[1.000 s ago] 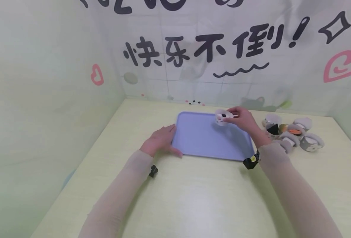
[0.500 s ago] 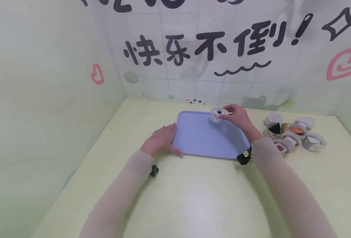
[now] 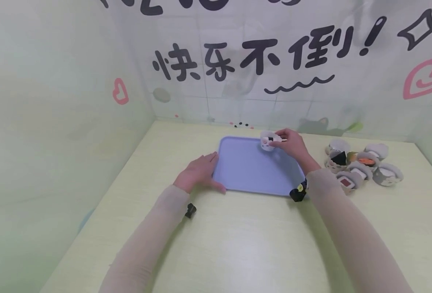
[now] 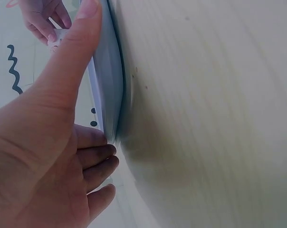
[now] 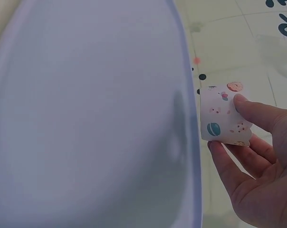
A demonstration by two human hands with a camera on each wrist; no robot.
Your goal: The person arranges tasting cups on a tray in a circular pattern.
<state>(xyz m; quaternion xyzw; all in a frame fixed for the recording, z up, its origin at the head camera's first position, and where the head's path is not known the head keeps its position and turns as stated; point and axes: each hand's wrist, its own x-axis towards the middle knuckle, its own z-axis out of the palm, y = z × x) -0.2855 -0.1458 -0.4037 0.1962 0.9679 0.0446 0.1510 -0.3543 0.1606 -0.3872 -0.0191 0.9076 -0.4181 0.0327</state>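
My right hand point(image 3: 293, 145) pinches a small white paper cup point(image 3: 266, 142) between thumb and fingers, at the back edge of the blue tray point(image 3: 252, 171). A white piece with a black band, like toy sushi, shows at the cup's top in the head view. Coloured prints cover the cup's side point(image 5: 224, 116) in the right wrist view; whether its base touches the tray I cannot tell. At the tray's left front corner rests my left hand point(image 3: 199, 171), fingers extended along the side and thumb along the front edge. In the left wrist view its fingertips point(image 4: 103, 156) touch the rim.
Right of the tray, several similar cups point(image 3: 386, 176) stand in a cluster, holding toy sushi pieces, among them an orange-topped one point(image 3: 366, 161) and a black triangle point(image 3: 338, 158). A printed wall sheet point(image 3: 238, 110) hangs behind the pale table point(image 3: 230, 244).
My right hand has moved a little left with the cup and then nearly stopped at the tray's back edge. The left hand has stayed on the tray's corner.
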